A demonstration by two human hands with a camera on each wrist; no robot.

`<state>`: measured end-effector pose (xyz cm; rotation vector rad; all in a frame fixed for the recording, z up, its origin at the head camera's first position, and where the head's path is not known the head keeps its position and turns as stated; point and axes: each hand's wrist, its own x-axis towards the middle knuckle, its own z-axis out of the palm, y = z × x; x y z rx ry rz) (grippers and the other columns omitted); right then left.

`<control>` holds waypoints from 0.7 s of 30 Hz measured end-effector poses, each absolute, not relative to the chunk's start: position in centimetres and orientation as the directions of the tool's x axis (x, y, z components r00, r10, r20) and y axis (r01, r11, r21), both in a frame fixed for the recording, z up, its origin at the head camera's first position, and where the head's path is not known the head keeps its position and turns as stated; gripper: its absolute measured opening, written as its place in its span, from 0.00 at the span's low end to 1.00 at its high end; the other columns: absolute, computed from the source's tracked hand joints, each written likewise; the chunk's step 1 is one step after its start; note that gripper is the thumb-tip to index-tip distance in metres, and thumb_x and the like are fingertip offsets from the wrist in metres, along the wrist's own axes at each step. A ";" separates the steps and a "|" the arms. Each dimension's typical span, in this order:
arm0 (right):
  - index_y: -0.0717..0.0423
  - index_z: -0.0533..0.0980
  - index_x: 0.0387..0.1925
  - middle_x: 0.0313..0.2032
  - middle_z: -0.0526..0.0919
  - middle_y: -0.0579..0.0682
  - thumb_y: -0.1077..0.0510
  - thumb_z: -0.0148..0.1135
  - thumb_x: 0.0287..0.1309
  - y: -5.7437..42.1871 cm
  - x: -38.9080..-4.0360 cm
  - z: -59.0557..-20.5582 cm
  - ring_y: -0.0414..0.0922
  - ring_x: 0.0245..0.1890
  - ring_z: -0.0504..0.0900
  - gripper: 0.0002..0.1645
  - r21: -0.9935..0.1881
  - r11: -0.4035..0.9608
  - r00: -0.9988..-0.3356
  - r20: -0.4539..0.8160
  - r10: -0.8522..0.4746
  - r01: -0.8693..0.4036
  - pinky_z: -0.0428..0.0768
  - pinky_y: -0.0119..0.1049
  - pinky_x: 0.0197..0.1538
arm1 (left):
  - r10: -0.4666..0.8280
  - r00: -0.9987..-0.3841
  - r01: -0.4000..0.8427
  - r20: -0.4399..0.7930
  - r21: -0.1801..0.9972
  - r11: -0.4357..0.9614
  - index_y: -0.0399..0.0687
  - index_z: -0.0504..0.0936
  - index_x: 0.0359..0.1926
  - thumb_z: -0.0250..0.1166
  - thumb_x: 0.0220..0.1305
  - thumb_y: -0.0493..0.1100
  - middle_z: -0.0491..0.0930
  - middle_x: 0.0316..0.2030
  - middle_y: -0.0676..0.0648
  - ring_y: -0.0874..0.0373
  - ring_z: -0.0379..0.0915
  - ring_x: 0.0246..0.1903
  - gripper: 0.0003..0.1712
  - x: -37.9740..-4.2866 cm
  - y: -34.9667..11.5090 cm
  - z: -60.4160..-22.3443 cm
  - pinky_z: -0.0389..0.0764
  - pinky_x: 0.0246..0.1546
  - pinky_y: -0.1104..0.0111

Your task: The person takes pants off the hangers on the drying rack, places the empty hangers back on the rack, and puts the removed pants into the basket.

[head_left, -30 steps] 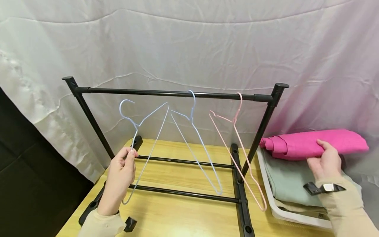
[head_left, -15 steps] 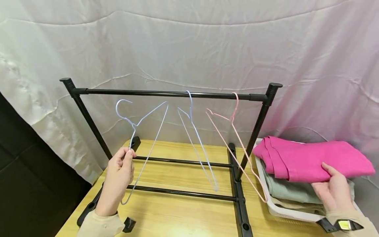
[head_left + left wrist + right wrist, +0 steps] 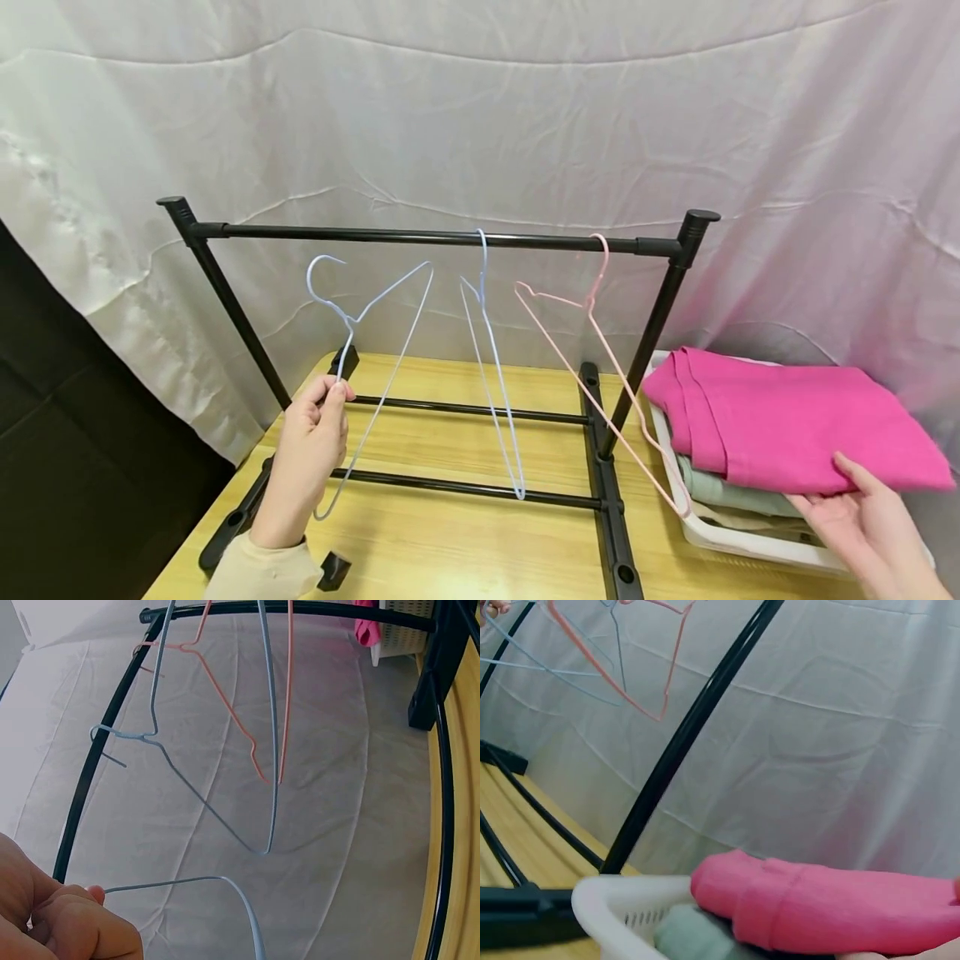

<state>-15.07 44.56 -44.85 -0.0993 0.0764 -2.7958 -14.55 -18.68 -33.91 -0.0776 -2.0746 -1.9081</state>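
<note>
My left hand (image 3: 311, 442) pinches one arm of a light-blue wire clothes hanger (image 3: 351, 320), with the hook pointing up and off the bar. In the left wrist view part of that hanger (image 3: 165, 883) runs out from the fingertips. My right hand (image 3: 873, 521) grips the near edge of a folded pink cloth (image 3: 795, 425), thumb on top and fingers underneath. The cloth lies over a white basket (image 3: 738, 546), and its layered folds show at the left end. Another blue hanger (image 3: 483, 308) and a pink hanger (image 3: 592, 308) hang from the black rack's top bar (image 3: 375, 235).
Pale green folded cloth (image 3: 731, 493) lies under the pink one in the basket, with beige cloth below. The rack's foot (image 3: 611, 517) stands close left of the basket. A pale curtain (image 3: 420, 125) hangs behind; black fabric (image 3: 82, 433) is at far left.
The pink cloth has come down and tilted, so its broad face now shows. My right hand has moved nearer with its edge. The hanging blue hanger has turned; my left hand stays nearly still.
</note>
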 end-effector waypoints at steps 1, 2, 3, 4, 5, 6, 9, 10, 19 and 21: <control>0.55 0.70 0.56 0.62 0.76 0.55 0.49 0.35 0.81 44.8 -14.9 -44.9 0.50 0.69 0.71 0.20 -0.094 -0.930 -0.931 0.050 -0.362 0.356 0.53 0.46 0.80 | -0.174 -0.947 0.254 0.270 0.961 0.109 0.41 0.69 0.41 0.48 0.79 0.51 0.56 0.13 0.56 0.68 0.49 0.08 0.17 -14.5 -18.6 -33.9 0.51 0.06 0.67; 0.58 0.69 0.56 0.61 0.76 0.58 0.48 0.33 0.81 45.1 -14.7 -45.1 0.53 0.68 0.72 0.22 -0.125 -0.918 -0.921 0.054 -0.386 0.378 0.53 0.47 0.79 | -0.174 -0.947 0.255 0.272 0.960 0.111 0.41 0.69 0.41 0.48 0.80 0.51 0.56 0.13 0.56 0.68 0.49 0.08 0.17 -14.5 -18.6 -33.9 0.51 0.06 0.67; 0.60 0.69 0.55 0.61 0.76 0.61 0.47 0.31 0.81 45.4 -14.6 -45.2 0.56 0.67 0.72 0.25 -0.152 -0.904 -0.909 0.063 -0.413 0.401 0.54 0.48 0.79 | -0.174 -0.946 0.256 0.273 0.960 0.112 0.41 0.69 0.41 0.48 0.80 0.51 0.56 0.12 0.56 0.68 0.49 0.08 0.17 -14.5 -18.6 -33.9 0.51 0.06 0.67; 0.61 0.69 0.55 0.60 0.76 0.64 0.46 0.28 0.81 45.6 -14.4 -45.3 0.60 0.66 0.72 0.28 -0.176 -0.888 -0.894 0.075 -0.442 0.425 0.55 0.50 0.79 | -0.175 -0.946 0.255 0.272 0.960 0.114 0.41 0.69 0.41 0.48 0.80 0.51 0.56 0.13 0.56 0.68 0.49 0.08 0.17 -14.5 -18.6 -33.9 0.52 0.06 0.68; 0.63 0.70 0.55 0.60 0.76 0.66 0.44 0.25 0.81 45.9 -14.2 -45.4 0.63 0.66 0.72 0.32 -0.195 -0.871 -0.876 0.091 -0.474 0.452 0.55 0.51 0.78 | -0.175 -0.947 0.253 0.271 0.960 0.116 0.41 0.69 0.41 0.48 0.80 0.51 0.56 0.13 0.56 0.68 0.49 0.08 0.17 -14.5 -18.5 -33.9 0.52 0.06 0.68; 0.64 0.71 0.55 0.61 0.75 0.68 0.42 0.22 0.80 46.1 -14.0 -45.6 0.65 0.66 0.72 0.36 -0.213 -0.853 -0.857 0.102 -0.505 0.477 0.56 0.52 0.78 | -0.175 -0.947 0.251 0.269 0.961 0.118 0.41 0.69 0.41 0.48 0.80 0.51 0.56 0.13 0.55 0.68 0.49 0.08 0.17 -14.5 -18.5 -33.9 0.52 0.06 0.68; 0.65 0.72 0.59 0.65 0.69 0.74 0.36 0.15 0.76 46.6 -13.5 -45.8 0.68 0.70 0.65 0.47 -0.247 -0.790 -0.782 0.154 -0.604 0.561 0.54 0.53 0.78 | -0.178 -0.948 0.243 0.262 0.962 0.121 0.41 0.69 0.41 0.48 0.80 0.51 0.56 0.13 0.55 0.68 0.49 0.08 0.17 -14.6 -18.5 -33.9 0.52 0.06 0.69; 0.67 0.71 0.61 0.66 0.67 0.74 0.35 0.14 0.75 46.8 -13.4 -45.8 0.67 0.71 0.64 0.50 -0.266 -0.764 -0.756 0.155 -0.636 0.588 0.53 0.51 0.78 | -0.180 -0.948 0.241 0.260 0.963 0.123 0.41 0.69 0.41 0.48 0.80 0.51 0.57 0.13 0.55 0.68 0.49 0.08 0.17 -14.6 -18.4 -33.9 0.53 0.06 0.69; 0.50 0.84 0.46 0.48 0.89 0.52 0.37 0.26 0.78 47.2 -13.0 -43.1 0.45 0.52 0.87 0.40 -0.850 -0.184 -0.818 -0.380 -0.432 0.493 0.81 0.41 0.59 | -0.176 -0.949 0.240 0.262 0.961 0.138 0.41 0.69 0.41 0.47 0.80 0.51 0.57 0.13 0.55 0.68 0.50 0.08 0.17 -14.5 -18.4 -33.8 0.53 0.06 0.70; 0.46 0.84 0.42 0.43 0.90 0.49 0.38 0.34 0.78 46.6 -13.0 -42.7 0.44 0.48 0.88 0.32 -0.884 -0.034 -0.856 -0.442 -0.267 0.467 0.84 0.41 0.54 | -0.174 -0.950 0.240 0.261 0.962 0.134 0.40 0.69 0.41 0.48 0.80 0.51 0.57 0.13 0.55 0.68 0.50 0.08 0.17 -14.5 -18.4 -33.8 0.53 0.06 0.70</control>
